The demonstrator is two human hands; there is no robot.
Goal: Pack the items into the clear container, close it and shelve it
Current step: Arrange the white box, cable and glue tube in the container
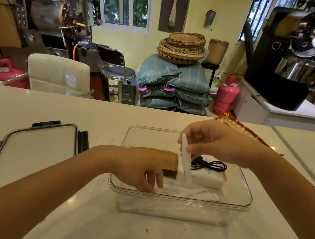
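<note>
left hand [139,170] in clear container [242,204], fingers curled on white sheets [188,193] | right hand [217,144] pinches upright white strip [185,161] | box and cable [209,165] already in | container mid-tabletop [30,104]: light, stiff, slick; grip by rim | lid [39,145] left, off

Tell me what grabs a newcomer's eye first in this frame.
Two bare forearms meet over the clear container at table centre: the right hand holds a white strip upright, the left hand reaches in among white items. Inside lie a brown box and a black cable; the lid lies left.
</note>
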